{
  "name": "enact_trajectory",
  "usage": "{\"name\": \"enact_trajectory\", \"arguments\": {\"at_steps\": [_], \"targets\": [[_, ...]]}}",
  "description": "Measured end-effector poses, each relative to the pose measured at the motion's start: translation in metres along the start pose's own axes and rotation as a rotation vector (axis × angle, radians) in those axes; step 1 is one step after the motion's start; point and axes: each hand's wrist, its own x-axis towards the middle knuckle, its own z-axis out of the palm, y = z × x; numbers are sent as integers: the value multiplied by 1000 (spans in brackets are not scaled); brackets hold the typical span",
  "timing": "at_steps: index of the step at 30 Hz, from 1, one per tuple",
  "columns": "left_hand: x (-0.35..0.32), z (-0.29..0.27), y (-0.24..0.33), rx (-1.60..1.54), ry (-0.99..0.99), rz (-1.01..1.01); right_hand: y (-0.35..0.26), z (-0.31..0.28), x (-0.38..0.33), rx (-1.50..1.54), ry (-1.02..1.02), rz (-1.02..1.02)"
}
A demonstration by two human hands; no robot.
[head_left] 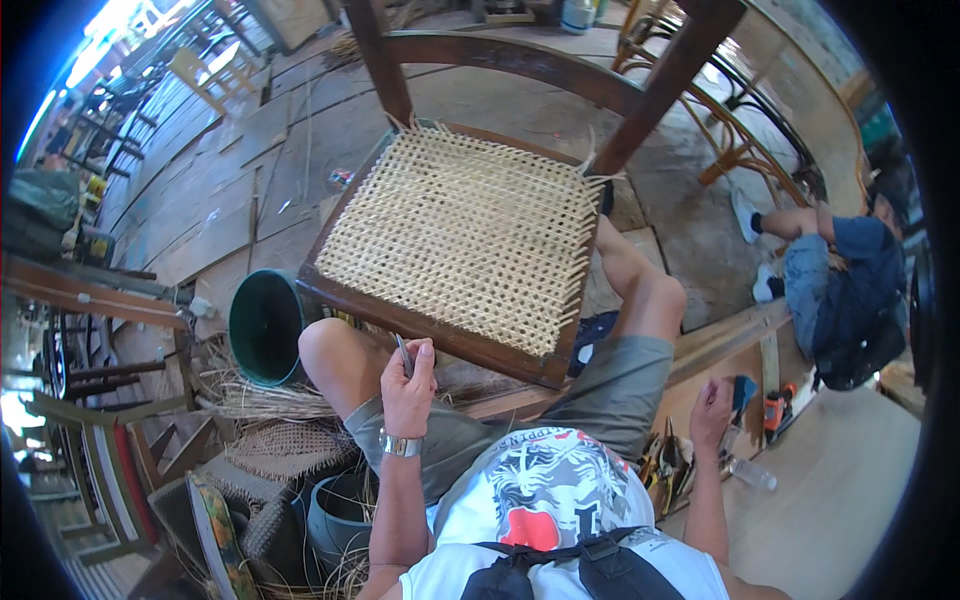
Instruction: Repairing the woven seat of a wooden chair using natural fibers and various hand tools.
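Cane-seated chair point(470, 195) was placed at 12 o'clock from the person's body, its back set on the far side. Its front rail point(450, 336), the longer edge, was slanted from 10 toward 4 o'clock. Of the two hands, the left hand point(408, 388) was placed nearer: from it the seat was found toward 1 o'clock, and from the right hand point(712, 410), well apart, toward 10 o'clock. The woven panel point(440, 250) was framed in dark wood. On the white shirt point(580, 480), at 6 o'clock, printed lettering could be seen; on the chair no label could be made out. A slim metal tool point(403, 352) was gripped in the left fingers, just beside the rail. The right fingers seemed loosely curled; how far closed, or on what, could not be told.
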Motion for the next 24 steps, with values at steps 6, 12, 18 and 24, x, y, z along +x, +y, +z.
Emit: {"name": "enact_trajectory", "arguments": {"at_steps": [6, 12, 18, 24], "targets": [[-27, -4, -2, 5, 7, -59, -243, 47, 71, 125, -47, -704], [-45, -1, -13, 43, -66, -140, -371, 167, 33, -11, -549, -1291], [-53, -3, -27, 10, -81, -217, -421, 229, 87, -162, -473, -1406], [-53, -11, -26, -9, -110, -241, -444, 258, 179, -244, -367, -1024]]}}
